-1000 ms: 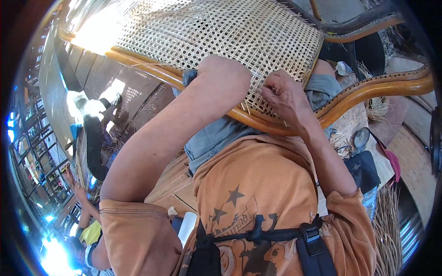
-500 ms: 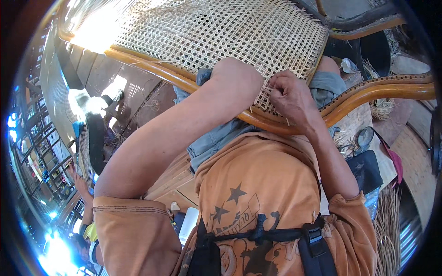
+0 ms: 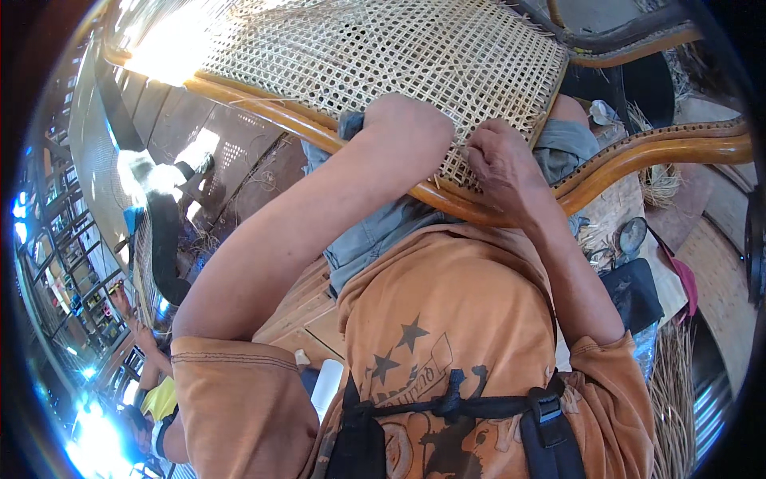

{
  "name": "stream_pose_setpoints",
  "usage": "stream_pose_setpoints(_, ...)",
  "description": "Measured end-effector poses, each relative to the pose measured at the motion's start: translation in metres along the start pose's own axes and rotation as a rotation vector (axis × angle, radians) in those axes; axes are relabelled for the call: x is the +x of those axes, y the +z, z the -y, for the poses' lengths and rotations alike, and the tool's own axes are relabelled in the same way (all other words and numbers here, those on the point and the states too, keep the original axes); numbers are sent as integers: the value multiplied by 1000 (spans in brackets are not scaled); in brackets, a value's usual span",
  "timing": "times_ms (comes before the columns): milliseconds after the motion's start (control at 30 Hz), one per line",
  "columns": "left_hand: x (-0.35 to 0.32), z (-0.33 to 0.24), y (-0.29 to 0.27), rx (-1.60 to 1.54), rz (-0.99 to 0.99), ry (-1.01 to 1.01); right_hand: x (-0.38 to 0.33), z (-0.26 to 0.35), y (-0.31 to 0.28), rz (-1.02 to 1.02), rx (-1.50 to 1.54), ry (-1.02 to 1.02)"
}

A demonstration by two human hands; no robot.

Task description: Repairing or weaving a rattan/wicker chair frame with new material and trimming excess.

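A woven cane panel (image 3: 375, 56) in a varnished wooden frame (image 3: 263, 113) lies across my lap. My left hand (image 3: 411, 124) is bent sharply at the wrist over the near part of the weave, and its fingers are hidden from view. Beside it a dark blue-grey lump (image 3: 351, 124) shows at the frame; its kind is unclear. My right hand (image 3: 503, 160) rests at the panel's near right corner, with fingers curled in against the weave. Whatever the fingertips pinch is too small to make out. Loose strand ends stick up around both hands.
A curved wooden arm (image 3: 662, 156) with a row of holes extends right. Bundled cane strands (image 3: 674, 391) lie at lower right, near a dark pouch (image 3: 633, 295). Another woven panel (image 3: 100, 176) stands at left. A co-worker's arm (image 3: 146, 345) shows at lower left.
My right hand has turned slightly and its fingers lie closer to the weave. The left arm has shifted a little. The co-worker's arm at lower left has moved.
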State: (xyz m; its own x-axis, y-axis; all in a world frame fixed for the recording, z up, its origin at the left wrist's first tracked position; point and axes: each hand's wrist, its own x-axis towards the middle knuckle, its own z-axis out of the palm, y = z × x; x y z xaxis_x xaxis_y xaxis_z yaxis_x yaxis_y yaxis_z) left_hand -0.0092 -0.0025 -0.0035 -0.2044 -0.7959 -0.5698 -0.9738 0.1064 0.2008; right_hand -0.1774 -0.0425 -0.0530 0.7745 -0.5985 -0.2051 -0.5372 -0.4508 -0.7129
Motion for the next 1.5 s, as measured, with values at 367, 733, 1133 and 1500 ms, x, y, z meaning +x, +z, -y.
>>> stream_pose_setpoints(367,-1,8,-22,-20,57,-146,7,5,-3,10,-210,-94)
stream_pose_setpoints(733,-75,23,-8,-117,-50,-411,30,2,-5,116,-126,-168)
stream_pose_setpoints(1133,-35,15,-21,29,19,-197,14,30,-2,144,177,220)
stream_pose_setpoints(1500,6,-1,-30,211,206,32,10,16,12,136,227,262)
